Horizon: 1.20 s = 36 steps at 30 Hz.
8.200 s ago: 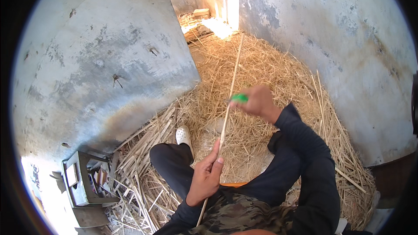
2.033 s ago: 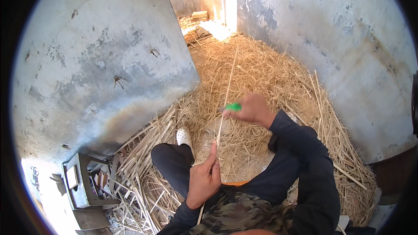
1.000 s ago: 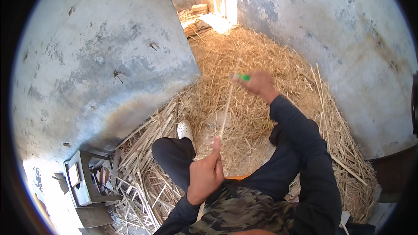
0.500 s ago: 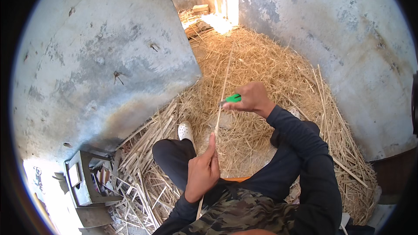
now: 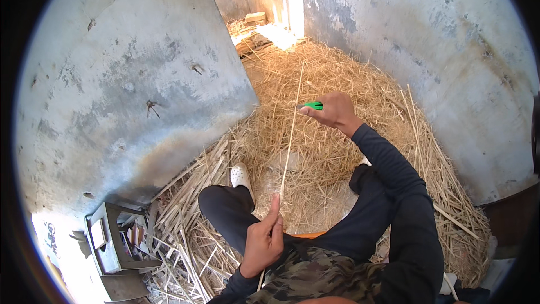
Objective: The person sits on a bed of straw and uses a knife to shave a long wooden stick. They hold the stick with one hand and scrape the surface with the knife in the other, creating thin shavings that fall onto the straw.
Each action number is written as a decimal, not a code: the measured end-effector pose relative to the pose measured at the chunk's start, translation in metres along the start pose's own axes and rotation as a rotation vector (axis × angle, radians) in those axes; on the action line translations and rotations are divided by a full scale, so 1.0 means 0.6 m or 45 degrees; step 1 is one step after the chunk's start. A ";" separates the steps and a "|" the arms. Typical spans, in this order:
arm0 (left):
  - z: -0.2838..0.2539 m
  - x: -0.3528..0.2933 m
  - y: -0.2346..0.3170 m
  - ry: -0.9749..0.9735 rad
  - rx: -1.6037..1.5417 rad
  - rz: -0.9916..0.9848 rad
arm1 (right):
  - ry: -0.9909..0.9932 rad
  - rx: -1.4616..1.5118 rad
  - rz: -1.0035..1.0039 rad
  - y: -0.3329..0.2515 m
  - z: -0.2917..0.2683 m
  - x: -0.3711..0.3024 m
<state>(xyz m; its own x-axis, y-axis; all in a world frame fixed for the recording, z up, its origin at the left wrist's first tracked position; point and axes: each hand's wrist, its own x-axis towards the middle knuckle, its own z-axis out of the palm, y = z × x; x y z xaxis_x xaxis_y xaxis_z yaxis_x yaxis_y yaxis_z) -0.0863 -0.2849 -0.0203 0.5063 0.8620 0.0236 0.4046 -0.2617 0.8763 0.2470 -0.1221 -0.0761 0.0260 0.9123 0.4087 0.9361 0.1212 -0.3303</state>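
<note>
A long, thin pale strip (image 5: 291, 146), bamboo by its look, runs away from my lap toward the shavings ahead. My left hand (image 5: 263, 242) is closed around its near part, with the index finger stretched along it and the thumb beside. Its tail comes out below that hand at my lap. Farther along, my right hand (image 5: 336, 111) grips a green-handled utility knife (image 5: 313, 106). The knife's dark tip meets the strip's far part; the exact contact of the blade is too small to make out.
Curly straw-coloured shavings (image 5: 332, 177) cover the floor around my legs. Cut strips (image 5: 185, 253) lie heaped at left, beside an open-fronted worn box (image 5: 112, 247). Worn walls stand left (image 5: 140, 73) and right (image 5: 405, 50). A white clog (image 5: 240, 177) is on my left foot.
My right hand and the knife have moved away from me along the strip, widening the gap between my hands. My left hand sits slightly lower in the picture, still holding the strip.
</note>
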 end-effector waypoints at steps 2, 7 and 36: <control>0.004 -0.002 0.003 -0.007 -0.005 0.006 | 0.026 -0.073 0.018 0.012 0.001 0.010; 0.007 -0.018 0.003 -0.026 -0.001 0.006 | 0.114 -0.107 0.097 0.059 -0.016 0.035; 0.019 0.026 -0.025 -0.035 -1.336 -0.320 | 0.045 0.133 -0.371 -0.130 0.002 -0.076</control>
<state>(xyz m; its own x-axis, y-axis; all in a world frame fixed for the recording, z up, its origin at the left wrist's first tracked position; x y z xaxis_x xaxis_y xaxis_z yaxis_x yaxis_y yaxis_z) -0.0758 -0.2727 -0.0387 0.5219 0.8258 -0.2137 -0.3486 0.4351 0.8302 0.1725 -0.1728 -0.0698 -0.2242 0.8194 0.5276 0.8649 0.4168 -0.2799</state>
